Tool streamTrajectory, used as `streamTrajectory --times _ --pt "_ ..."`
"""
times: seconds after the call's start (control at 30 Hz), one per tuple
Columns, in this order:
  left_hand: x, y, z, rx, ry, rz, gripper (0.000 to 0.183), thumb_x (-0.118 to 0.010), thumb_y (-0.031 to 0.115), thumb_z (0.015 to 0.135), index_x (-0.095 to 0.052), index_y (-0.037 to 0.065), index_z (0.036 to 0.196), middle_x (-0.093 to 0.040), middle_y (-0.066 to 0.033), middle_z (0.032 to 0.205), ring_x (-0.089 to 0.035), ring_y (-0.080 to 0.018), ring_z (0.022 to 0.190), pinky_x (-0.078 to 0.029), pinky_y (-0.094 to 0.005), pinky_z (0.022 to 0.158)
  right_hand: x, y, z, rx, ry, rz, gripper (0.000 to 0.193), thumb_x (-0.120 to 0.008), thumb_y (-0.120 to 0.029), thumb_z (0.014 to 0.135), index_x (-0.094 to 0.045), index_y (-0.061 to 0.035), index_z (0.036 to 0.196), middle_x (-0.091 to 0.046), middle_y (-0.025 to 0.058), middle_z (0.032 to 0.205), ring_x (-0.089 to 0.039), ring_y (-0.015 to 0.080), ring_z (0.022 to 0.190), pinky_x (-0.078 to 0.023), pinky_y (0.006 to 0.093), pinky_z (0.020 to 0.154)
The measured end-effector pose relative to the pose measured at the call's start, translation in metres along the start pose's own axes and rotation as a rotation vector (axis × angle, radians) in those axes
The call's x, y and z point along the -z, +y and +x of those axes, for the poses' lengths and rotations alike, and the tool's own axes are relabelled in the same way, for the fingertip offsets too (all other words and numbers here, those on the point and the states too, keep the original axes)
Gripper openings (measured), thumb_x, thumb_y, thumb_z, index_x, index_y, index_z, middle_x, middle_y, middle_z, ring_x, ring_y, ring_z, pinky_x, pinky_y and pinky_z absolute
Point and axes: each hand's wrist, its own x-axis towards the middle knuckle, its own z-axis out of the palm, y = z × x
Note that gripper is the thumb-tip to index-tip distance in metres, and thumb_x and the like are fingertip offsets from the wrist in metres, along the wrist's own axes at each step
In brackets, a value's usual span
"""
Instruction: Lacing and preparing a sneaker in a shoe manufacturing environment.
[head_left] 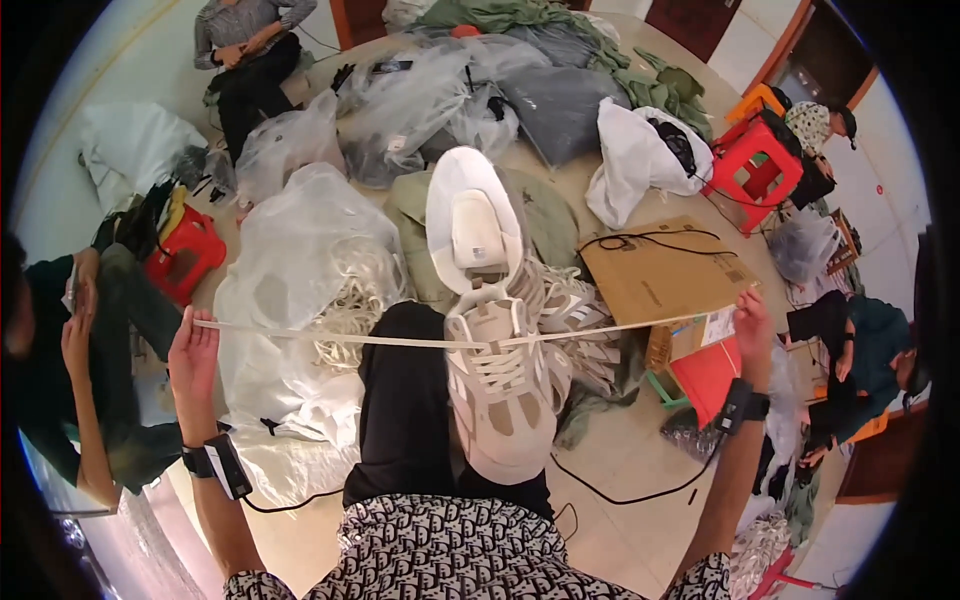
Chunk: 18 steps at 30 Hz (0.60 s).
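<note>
A beige and white sneaker [503,415] rests on my lap between my thighs, toe toward me. Its white-lined opening [472,225] faces up at the far end. A long cream shoelace [400,342] runs through the sneaker near the tongue and is pulled out wide to both sides. At the left, my left hand [193,358] pinches one end of the lace. My right hand [752,335] grips the other end at the right, at about the same height. Lower rows of lace cross the sneaker's front.
A clear plastic bag [290,260] with a heap of cream laces [355,295] lies at the left. More sneakers [580,330] and a cardboard carton [665,270] are beyond and right. Cables hang from both wrist devices. People sit at both sides, near red stools [190,250].
</note>
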Motion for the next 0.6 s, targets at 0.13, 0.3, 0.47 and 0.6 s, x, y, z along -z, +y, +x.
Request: streamTrajectory --times 0.13,0.3,0.47,0.6 --pt "-0.032 0.002 -0.014 0.027 -0.134 -0.130 0.026 -0.051 0.007 0.087 -0.050 -0.002 0.112 -0.055 -0.0100 0.097 -0.052 -0.0197 0.095 -0.039 -0.0340 0.092 0.052 -0.018 0.000 0.057 0.050 -0.072 0.031 -0.053 -0.002 0.082 -0.048 0.0032 0.113 -0.052 0.0048 0.102 -0.050 0.0092 0.084 -0.042 0.0189 0.064" --pt "-0.053 0.008 -0.035 -0.015 -0.235 -0.056 0.024 -0.051 0.007 0.086 -0.048 0.000 0.110 -0.054 -0.0039 0.082 -0.050 -0.0114 0.071 -0.042 -0.0254 0.065 0.059 -0.009 0.003 -0.017 -0.017 -0.025 0.034 -0.052 -0.002 0.083 -0.045 0.0030 0.117 -0.052 0.0038 0.095 -0.049 0.0097 0.079 -0.042 0.0180 0.062" --pt "0.011 0.030 -0.039 0.191 0.013 0.115 0.027 -0.052 0.006 0.085 -0.048 0.000 0.111 -0.053 -0.0026 0.081 -0.048 -0.0088 0.063 -0.041 -0.0229 0.054 0.054 0.010 0.013 -0.026 0.002 -0.066 0.032 -0.051 -0.003 0.085 -0.045 0.0034 0.115 -0.053 0.0043 0.093 -0.050 0.0092 0.078 -0.042 0.0167 0.059" --pt "-0.011 0.071 -0.064 0.011 -0.003 0.110 0.026 -0.048 0.007 0.089 -0.046 0.002 0.114 -0.053 -0.0025 0.085 -0.046 -0.0076 0.062 -0.042 -0.0193 0.056 0.064 0.010 0.021 0.019 0.015 -0.160 0.033 -0.051 -0.004 0.085 -0.045 0.0032 0.116 -0.054 0.0047 0.095 -0.050 0.0087 0.079 -0.042 0.0163 0.059"
